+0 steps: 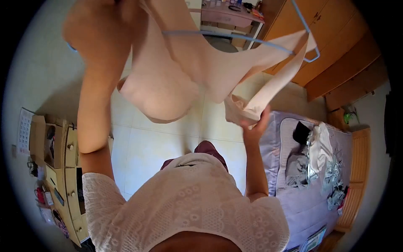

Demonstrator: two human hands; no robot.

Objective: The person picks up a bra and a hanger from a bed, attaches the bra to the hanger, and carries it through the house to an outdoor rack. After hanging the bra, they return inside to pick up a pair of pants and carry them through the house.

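Observation:
A beige bra [161, 94] hangs in front of me from a light blue hanger [235, 37]. One strap loops over the hanger's right end. High on the left, my left hand [103, 31] is closed around the upper part of the bra; its fingertips are partly hidden and slightly blurred. The hanger passes behind that hand, and its left tip pokes out beyond it. Lower on the right, my right hand [257, 127] pinches the bra's side band, below the strap.
To the right is a bed with a lilac cover [302, 206], with a pile of clothes [319, 147] on it. A chest of drawers [71, 189] bearing an open cardboard box [52, 143] stands left. A pink desk [231, 17] and wooden wardrobe [331, 33] are ahead, across the tiled floor [180, 147].

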